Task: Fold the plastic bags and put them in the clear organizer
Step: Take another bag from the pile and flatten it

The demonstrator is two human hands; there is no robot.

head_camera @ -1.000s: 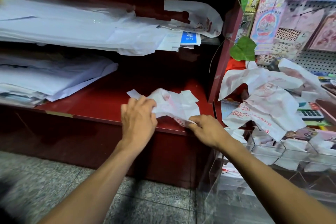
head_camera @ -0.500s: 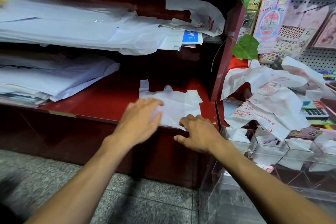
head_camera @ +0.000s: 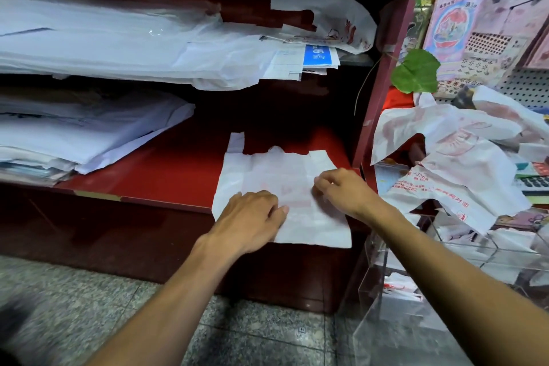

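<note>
A white plastic bag (head_camera: pixel 276 172) with faint red print lies spread flat on the red shelf (head_camera: pixel 166 175), its lower edge hanging over the shelf front. My left hand (head_camera: pixel 249 217) presses palm-down on the bag's lower left part. My right hand (head_camera: pixel 341 190) rests on the bag's right edge, fingers curled and pinching the plastic there. To the right, a heap of crumpled white bags (head_camera: pixel 454 163) with red lettering lies above the clear organizer (head_camera: pixel 445 249), whose compartments hold folded white bags.
Stacks of white sheets (head_camera: pixel 89 134) fill the left of the shelf and the shelf above (head_camera: pixel 118 41). A red upright post (head_camera: pixel 383 92) divides shelf from organizer. Green leaves (head_camera: pixel 416 71) hang by a pegboard of packaged goods (head_camera: pixel 481 27). Speckled floor lies below.
The crumpled bag held in both hands has been laid out and flattened on the shelf. My left hand slid down toward the near edge; my right hand moved to the bag's right side.
</note>
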